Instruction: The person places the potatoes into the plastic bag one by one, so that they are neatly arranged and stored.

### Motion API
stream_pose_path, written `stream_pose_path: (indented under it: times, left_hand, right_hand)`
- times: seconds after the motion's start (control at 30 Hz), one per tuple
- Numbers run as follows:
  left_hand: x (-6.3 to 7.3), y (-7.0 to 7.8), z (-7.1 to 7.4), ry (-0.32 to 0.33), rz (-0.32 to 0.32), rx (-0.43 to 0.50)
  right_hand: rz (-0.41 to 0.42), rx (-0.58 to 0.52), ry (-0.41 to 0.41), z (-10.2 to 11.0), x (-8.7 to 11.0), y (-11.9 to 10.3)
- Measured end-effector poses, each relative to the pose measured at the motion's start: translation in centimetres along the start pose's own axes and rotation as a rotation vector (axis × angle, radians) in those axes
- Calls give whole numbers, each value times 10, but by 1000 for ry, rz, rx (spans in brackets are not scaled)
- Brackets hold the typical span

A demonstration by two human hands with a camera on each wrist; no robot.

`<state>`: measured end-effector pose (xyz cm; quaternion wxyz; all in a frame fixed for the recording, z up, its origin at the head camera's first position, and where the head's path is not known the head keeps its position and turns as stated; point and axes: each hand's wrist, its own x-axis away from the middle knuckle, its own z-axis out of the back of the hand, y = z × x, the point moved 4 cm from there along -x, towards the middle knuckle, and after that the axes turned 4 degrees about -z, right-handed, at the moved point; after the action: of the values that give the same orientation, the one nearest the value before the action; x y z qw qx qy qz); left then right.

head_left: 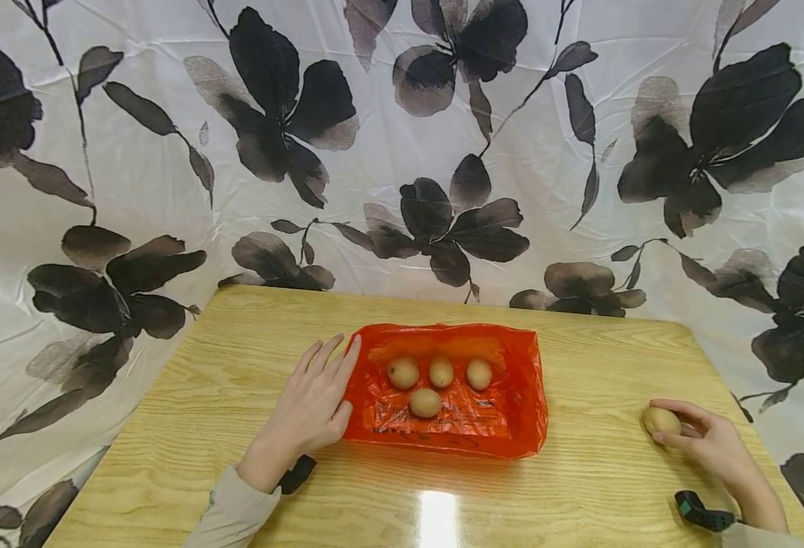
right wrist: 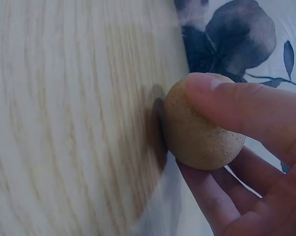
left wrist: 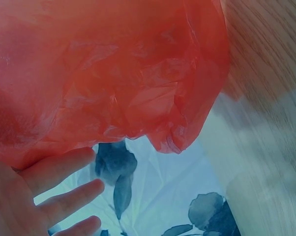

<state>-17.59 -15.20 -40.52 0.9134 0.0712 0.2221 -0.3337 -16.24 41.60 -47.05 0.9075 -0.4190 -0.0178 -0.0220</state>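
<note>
My right hand (head_left: 706,441) grips a small potato (head_left: 661,421) over the right side of the table. In the right wrist view the thumb lies across the top of that potato (right wrist: 202,132) and the fingers curl beneath it. A red plastic bag (head_left: 525,426), spread open with raised sides, lies at the middle of the table. Several potatoes (head_left: 425,403) rest inside it, three in a row and one in front. Against the bag's left edge rests my left hand (head_left: 316,399), its fingers extended. The left wrist view shows those fingers (left wrist: 64,169) beside the red plastic.
The wooden table (head_left: 600,380) reaches back to a white cloth (head_left: 374,167) with dark printed flowers, which hangs behind and at both sides. A dark wrist device (head_left: 703,511) sits on my right wrist, another (head_left: 297,475) on the left.
</note>
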Motion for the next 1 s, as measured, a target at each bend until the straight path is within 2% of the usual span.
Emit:
stream_pose_path:
  times: [0.17,0.57,0.73,1.0]
  left_hand:
    - [0,0,0,-5,3,6]
    - [0,1,-1,-7,-3,-9]
    - [0,1,0,-5,-4,-8]
    - [0,1,0,-7,-3,-9]
  right_hand:
    - [16,16,5,0,-2,-4]
    - [21,-34,-9,-3,-4,-23]
    - [50,-15,-3,-4,-4,-34]
    - [106,-69,-12,-10,0,-49]
